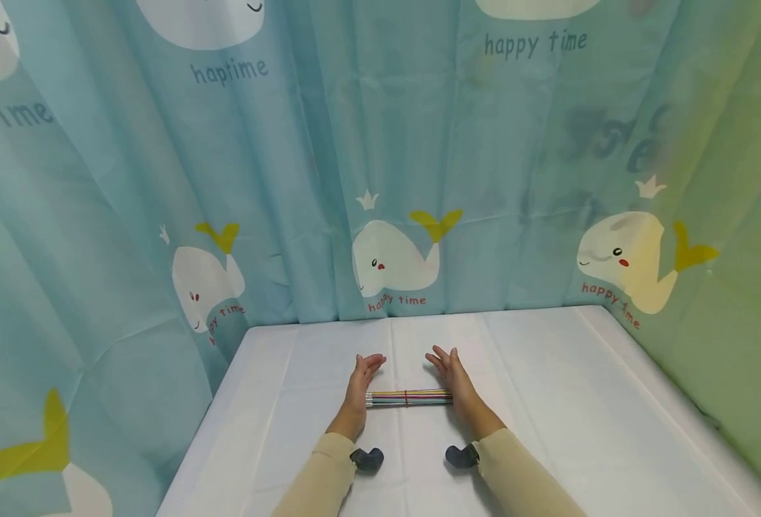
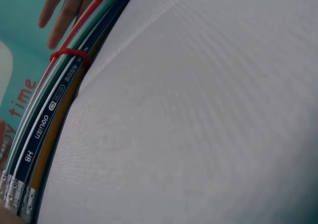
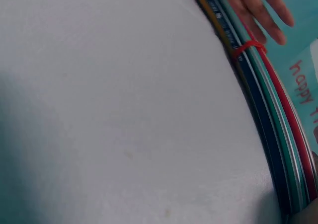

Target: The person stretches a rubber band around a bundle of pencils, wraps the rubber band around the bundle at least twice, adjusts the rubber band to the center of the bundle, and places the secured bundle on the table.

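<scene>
A bundle of pencils (image 1: pixel 427 398) lies crosswise on the white table, bound at its middle by a red band (image 2: pixel 69 52). Yellow, red, green and dark blue barrels show, and one carries the letters HB in the left wrist view. Metal ferrules (image 2: pixel 14 190) cap the left end. Beside that end my left hand (image 1: pixel 357 388) stands on edge, palm inward, its fingers extended. Across from it, at the other end of the bundle, my right hand (image 1: pixel 459 382) is held the same way. Both palms are at the pencil ends; how firmly they touch is hidden.
The white tablecloth (image 1: pixel 316 366) has fold creases. A blue curtain (image 1: pixel 303 179) printed with whales hangs behind the table and along its left side; a greenish part hangs at the right. Dark devices (image 1: pixel 369 460) are strapped to both wrists.
</scene>
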Available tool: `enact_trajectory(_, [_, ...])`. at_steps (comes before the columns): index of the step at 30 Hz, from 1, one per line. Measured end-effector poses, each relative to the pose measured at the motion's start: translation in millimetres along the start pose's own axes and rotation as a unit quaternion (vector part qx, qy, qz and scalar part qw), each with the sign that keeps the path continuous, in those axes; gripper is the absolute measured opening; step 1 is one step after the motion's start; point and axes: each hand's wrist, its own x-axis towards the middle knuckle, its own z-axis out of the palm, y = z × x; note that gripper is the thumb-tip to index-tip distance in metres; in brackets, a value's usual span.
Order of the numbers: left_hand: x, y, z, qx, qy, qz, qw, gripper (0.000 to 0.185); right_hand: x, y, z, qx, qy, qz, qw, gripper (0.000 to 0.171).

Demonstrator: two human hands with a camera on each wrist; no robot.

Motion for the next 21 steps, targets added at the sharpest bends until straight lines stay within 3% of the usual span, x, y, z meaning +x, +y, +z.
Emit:
enact_trajectory(2, [0.9,0.4,0.5,0.009,-0.005,0.002,0.9999,0.080,1.3,-0.5,1.7,-0.030,-0.005,0.006,1.000,0.090])
enact_trajectory(7, [4.3,-0.4,-3.3,-0.009,-0.002,0.000,1.0000,0.085,2.7,2.8,2.4,-0.037,0.001,0.010,0.999,0.092])
enact_trajectory(14, [1.3,1.7,-13.6,-0.054,0.023,0.007,0.9983,0.069,1.1,7.1,-0.3,-0.082,0.013,-0.020,0.996,0.088])
enact_trajectory(21, [-0.4,13.9,-41.2,-0.003,0.069,0.011,0.9975,0.048,-3.2,0.7,-20.3,-0.067,0.009,-0.035,0.997,0.084])
